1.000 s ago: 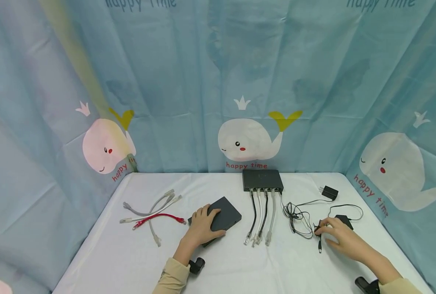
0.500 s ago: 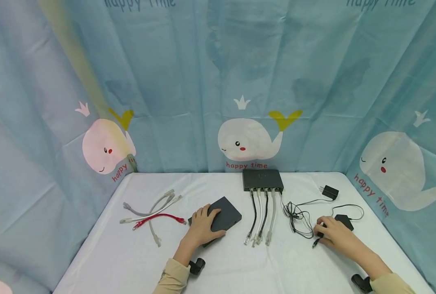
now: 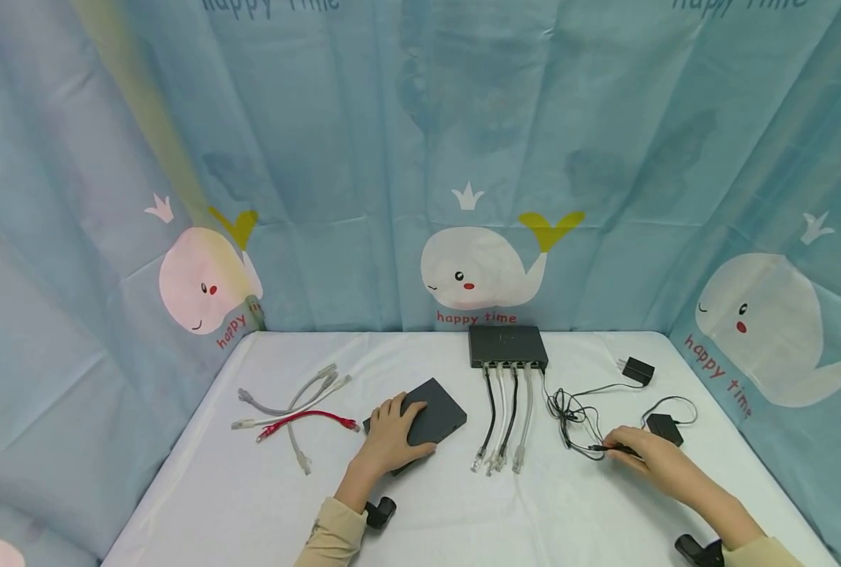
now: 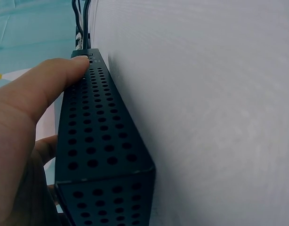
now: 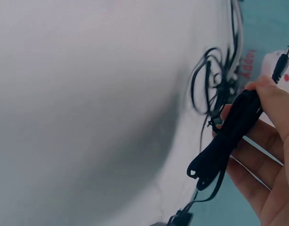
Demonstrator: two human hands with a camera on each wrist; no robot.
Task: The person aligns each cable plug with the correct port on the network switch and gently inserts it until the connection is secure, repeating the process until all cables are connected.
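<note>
My left hand (image 3: 388, 441) grips a dark grey metal box (image 3: 436, 412), set at an angle on the white table. The left wrist view shows the thumb (image 4: 45, 87) along its perforated side; most other fingers are hidden behind it. On the right, my right hand (image 3: 653, 457) holds a folded black power cord (image 5: 229, 136) between thumb and fingertips. Its barrel plug (image 5: 280, 68) sticks out past the thumb. The cord runs to a black power adapter (image 3: 665, 429) just behind the hand.
At the back stands a black network switch (image 3: 509, 346) with several Ethernet cables plugged in. A loose tangle of black cord (image 3: 568, 413) leads to another plug adapter (image 3: 637, 371). Grey and white cables (image 3: 300, 409) and a red cable (image 3: 307, 420) lie at left.
The right hand has turned the power cord: its plug pointed down toward the table's front, and now points left near the tangled cord. The left hand stays on the box.
</note>
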